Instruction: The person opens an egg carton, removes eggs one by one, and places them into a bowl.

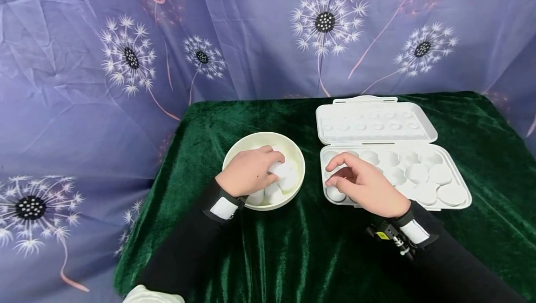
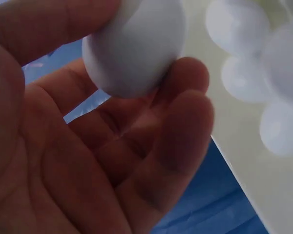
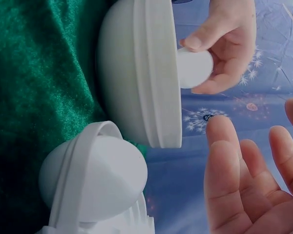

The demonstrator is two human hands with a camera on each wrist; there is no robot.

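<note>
Over a cream bowl point(image 1: 302, 163), my left hand point(image 1: 251, 170) holds a white egg point(image 2: 136, 48) between the thumb and fingers. In the right wrist view this egg point(image 3: 196, 68) shows just above the bowl's rim. Several more white eggs point(image 1: 273, 194) lie inside the bowl. My right hand point(image 1: 370, 185) hovers above the left part of a white egg carton point(image 1: 464, 198), its fingers loosely bent and nothing between them. Below its fingertips an egg point(image 1: 335, 195) sits in the front left corner cell. Other eggs point(image 1: 452, 194) fill cells at the carton's right; my right hand hides some cells.
The carton's lid point(image 1: 377, 124) lies folded back behind its tray. Dark green velvet cloth point(image 1: 284, 247) covers the table. A purple curtain with dandelion prints point(image 1: 259, 28) hangs behind it. At the lower left edge is a white object point(image 1: 152, 295), partly cut off.
</note>
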